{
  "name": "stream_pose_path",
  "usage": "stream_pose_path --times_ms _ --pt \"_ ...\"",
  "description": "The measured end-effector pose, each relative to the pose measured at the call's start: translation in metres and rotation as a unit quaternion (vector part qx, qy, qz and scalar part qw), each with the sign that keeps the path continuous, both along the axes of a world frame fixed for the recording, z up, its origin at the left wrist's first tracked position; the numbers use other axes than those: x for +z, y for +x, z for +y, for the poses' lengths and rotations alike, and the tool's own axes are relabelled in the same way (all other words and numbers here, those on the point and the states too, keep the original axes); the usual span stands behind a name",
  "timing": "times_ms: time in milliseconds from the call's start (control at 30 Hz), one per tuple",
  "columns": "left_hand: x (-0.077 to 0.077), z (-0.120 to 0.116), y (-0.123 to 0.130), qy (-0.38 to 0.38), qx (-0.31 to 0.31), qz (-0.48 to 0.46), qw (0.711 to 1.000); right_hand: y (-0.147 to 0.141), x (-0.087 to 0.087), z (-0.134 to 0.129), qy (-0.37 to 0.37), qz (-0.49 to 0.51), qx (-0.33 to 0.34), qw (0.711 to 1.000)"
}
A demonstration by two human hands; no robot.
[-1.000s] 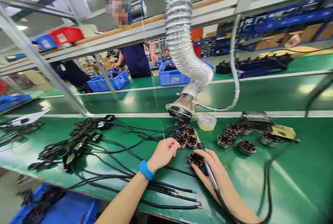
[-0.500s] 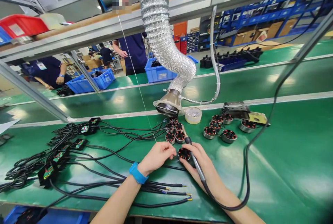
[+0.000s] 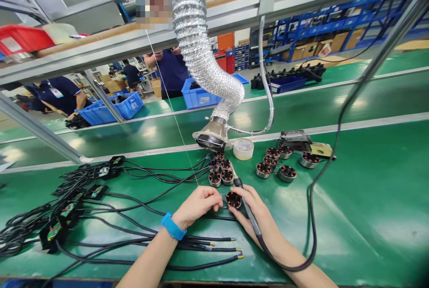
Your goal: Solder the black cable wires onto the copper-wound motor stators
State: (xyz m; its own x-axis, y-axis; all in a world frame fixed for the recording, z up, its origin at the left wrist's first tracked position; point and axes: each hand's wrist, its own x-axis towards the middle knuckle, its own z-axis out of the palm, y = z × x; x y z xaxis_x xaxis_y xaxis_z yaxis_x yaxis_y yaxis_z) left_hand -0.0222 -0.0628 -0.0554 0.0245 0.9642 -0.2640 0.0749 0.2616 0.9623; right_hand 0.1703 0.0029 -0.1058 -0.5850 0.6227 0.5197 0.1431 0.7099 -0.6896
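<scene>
My right hand (image 3: 259,212) has a soldering iron (image 3: 250,214) lying across it, its tip pointing up and away. Thumb and index finger of the same hand grip a small round motor stator (image 3: 233,199) with a metal rim and copper windings. Just left of it, my left hand (image 3: 203,205), with a blue band at the wrist, is closed in a pinch near the stator's thin leads. A thin solder wire (image 3: 181,134) comes down from above into that hand; its end between the fingertips is too small to see. More stators (image 3: 215,179) stand just beyond.
Black cables (image 3: 201,265) with stripped ends lie at the front left, joined to black housings (image 3: 55,230). A fume extraction hose (image 3: 221,85) hangs over the bench near a round tub (image 3: 243,148). More stators (image 3: 287,173) stand right. Co-workers (image 3: 172,71) are behind blue bins (image 3: 201,98).
The view has shifted slightly. Both hands keep their grips, and the stator stays between the right thumb and index finger, close to the left fingertips. A co-worker's hands behind have come up.
</scene>
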Motion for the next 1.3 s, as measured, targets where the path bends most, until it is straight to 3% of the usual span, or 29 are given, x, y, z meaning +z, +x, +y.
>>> stream_pose_path --times_ms 133,233,333,533,700,933,1033,1167,1300 --pt "-0.003 0.005 0.007 0.0 0.03 -0.066 0.997 -0.003 -0.001 -0.001 0.005 -0.01 0.003 1.0" --pt "-0.006 0.004 0.007 -0.003 0.045 -0.008 0.999 -0.003 -0.001 0.0 0.007 -0.018 -0.006 1.0" --pt "-0.008 0.0 0.01 0.0 0.009 0.071 0.997 -0.001 0.0 0.0 0.012 -0.024 -0.008 1.0" --pt "-0.006 -0.003 0.017 0.033 -0.022 0.117 0.992 0.001 0.001 0.0 0.023 -0.028 -0.01 0.999" --pt "-0.004 0.001 0.012 0.032 -0.027 0.059 0.997 -0.001 0.002 0.0 0.001 -0.023 -0.002 1.0" --pt "-0.002 0.006 0.008 -0.064 -0.013 -0.101 0.993 -0.002 0.001 -0.001 0.001 -0.016 0.007 1.0" --pt "-0.003 0.007 0.005 -0.031 0.021 -0.039 0.999 -0.001 -0.001 -0.001 0.002 -0.015 0.003 1.0" --pt "-0.007 0.01 0.002 0.107 0.107 0.096 0.984 0.0 -0.001 -0.001 -0.001 -0.01 0.001 1.0" --pt "-0.009 0.012 0.001 0.144 0.085 0.176 0.97 0.0 0.0 -0.001 -0.002 0.001 -0.004 1.0"
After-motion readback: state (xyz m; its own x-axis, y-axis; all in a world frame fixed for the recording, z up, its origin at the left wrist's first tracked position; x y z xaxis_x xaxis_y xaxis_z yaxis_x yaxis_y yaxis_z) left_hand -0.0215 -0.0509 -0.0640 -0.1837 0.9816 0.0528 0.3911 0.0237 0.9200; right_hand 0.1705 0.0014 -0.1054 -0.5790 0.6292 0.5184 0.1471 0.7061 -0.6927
